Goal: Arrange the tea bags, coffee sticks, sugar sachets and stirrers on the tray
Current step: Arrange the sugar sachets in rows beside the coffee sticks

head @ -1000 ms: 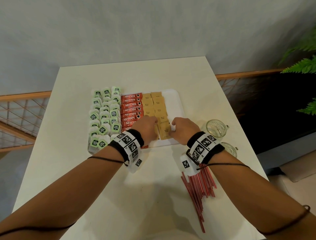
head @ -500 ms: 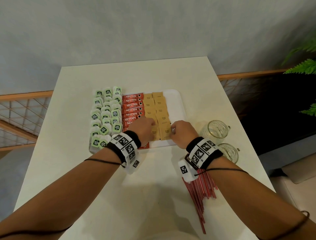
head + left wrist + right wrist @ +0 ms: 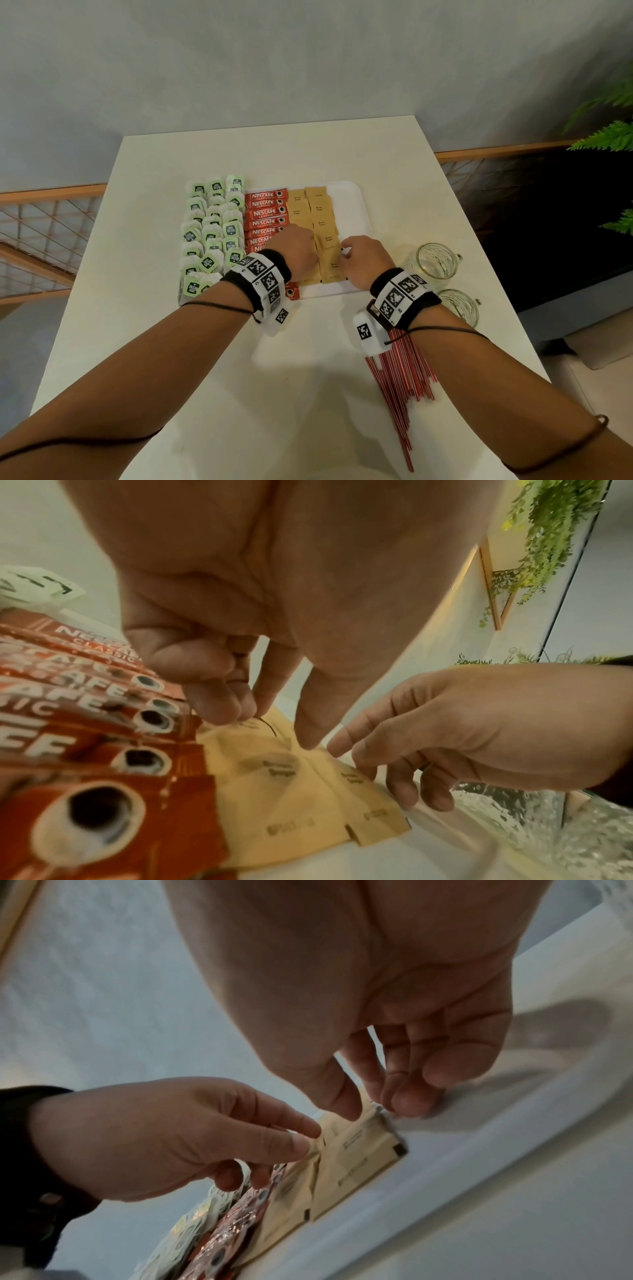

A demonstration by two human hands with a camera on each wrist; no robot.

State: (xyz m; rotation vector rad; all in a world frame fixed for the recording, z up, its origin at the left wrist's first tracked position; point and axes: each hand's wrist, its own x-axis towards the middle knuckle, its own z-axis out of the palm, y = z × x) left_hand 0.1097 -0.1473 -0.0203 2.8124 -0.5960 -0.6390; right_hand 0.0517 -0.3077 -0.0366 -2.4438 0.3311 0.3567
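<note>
A white tray [image 3: 352, 219] holds green tea bags [image 3: 212, 236] at its left, red coffee sticks [image 3: 265, 212] in the middle and two columns of brown sugar sachets [image 3: 322, 222] to their right. My left hand [image 3: 306, 251] rests its bent fingertips [image 3: 222, 712] on the near sachets [image 3: 284, 777] beside the coffee sticks. My right hand [image 3: 346, 255] touches the right edge of the near right sachet [image 3: 363, 1153], thumb above it and fingertips [image 3: 407, 1102] on the tray. Red stirrers [image 3: 404, 373] lie on the table under my right wrist.
Two glass mugs [image 3: 431, 263] [image 3: 459, 305] stand on the table right of the tray. The right strip of the tray is bare. The white table [image 3: 191, 359] ends at a wooden railing on both sides, and a fern [image 3: 609, 137] hangs at the right.
Both hands stay on the near sugar sachets and shift only slightly. The near sachets now lie closer in line with their columns.
</note>
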